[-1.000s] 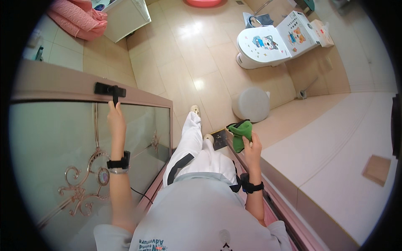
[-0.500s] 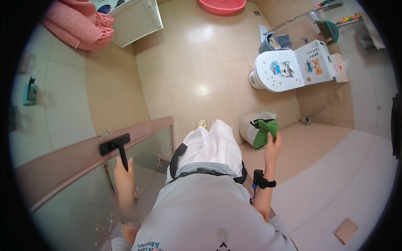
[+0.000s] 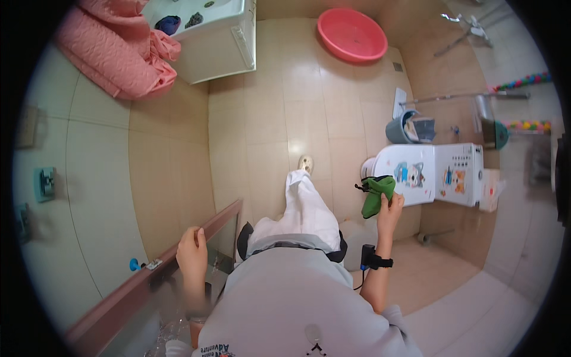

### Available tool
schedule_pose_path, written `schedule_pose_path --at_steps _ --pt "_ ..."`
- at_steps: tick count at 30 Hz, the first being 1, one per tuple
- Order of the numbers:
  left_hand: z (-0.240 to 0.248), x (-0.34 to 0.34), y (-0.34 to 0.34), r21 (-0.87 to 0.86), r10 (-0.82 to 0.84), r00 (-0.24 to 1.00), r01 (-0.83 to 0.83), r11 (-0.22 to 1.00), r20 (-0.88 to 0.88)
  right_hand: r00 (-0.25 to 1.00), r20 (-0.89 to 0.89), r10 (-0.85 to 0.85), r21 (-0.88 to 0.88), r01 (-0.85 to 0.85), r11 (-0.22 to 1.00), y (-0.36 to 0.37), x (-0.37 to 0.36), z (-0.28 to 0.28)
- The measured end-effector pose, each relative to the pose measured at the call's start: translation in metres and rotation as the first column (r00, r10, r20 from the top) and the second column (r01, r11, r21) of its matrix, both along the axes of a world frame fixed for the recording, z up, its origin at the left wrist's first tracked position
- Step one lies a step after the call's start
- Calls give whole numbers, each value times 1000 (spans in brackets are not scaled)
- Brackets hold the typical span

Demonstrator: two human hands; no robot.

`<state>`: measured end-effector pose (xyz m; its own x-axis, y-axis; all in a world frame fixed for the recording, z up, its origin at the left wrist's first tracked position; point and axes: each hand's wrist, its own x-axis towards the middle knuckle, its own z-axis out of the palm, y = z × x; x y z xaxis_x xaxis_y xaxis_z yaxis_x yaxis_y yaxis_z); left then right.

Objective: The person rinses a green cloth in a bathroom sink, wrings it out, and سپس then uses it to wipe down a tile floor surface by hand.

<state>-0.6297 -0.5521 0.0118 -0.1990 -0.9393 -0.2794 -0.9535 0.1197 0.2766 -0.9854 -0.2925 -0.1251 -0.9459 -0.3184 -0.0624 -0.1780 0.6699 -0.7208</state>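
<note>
My right hand [image 3: 389, 215] pinches a green cloth pouch [image 3: 377, 193] with black cord at its edge. The pouch hangs in front of the white toilet lid [image 3: 399, 178], which has cartoon animal stickers. My left hand [image 3: 192, 251] is raised beside the brown-framed glass door [image 3: 220, 225], its fingers curled together and nothing visible in them. A small metal latch plate [image 3: 154, 265] sits on the door frame near that hand. The black door handle does not show clearly.
A pink basin [image 3: 352, 34] stands on the tiled floor at the far side. Pink quilted fabric [image 3: 119, 53] hangs beside a white sink cabinet [image 3: 217, 50] at far left. A blue-grey bucket [image 3: 392, 128] is by the toilet, and a whitish bin [image 3: 355, 238] stands near my right side.
My left hand has come off the black door handle. I have stepped forward, so the basin, toilet and sink show nearer. The green pouch stays in my right hand.
</note>
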Motion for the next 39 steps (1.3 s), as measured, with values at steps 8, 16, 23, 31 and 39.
schedule_pose_path --at_steps 8,16,23,31,39 --pt "-25 -202 -145 31 123 990 -121 992 -71 971 -144 192 -34 -199 979 -190 -237 15" --pt "-63 -282 -310 49 295 953 -292 955 -69 965 -119 235 -34 -241 970 -360 -366 -6" --pt "-83 -394 -506 60 235 971 -232 971 -54 975 -122 184 12 -184 983 -513 -443 -23" --pt "-79 -556 -715 -101 83 939 -123 987 -333 934 79 348 -268 -316 910 -732 -551 -3" --pt "-60 -718 -849 70 117 840 -94 993 -530 618 249 746 -392 -640 661 -978 -671 38"
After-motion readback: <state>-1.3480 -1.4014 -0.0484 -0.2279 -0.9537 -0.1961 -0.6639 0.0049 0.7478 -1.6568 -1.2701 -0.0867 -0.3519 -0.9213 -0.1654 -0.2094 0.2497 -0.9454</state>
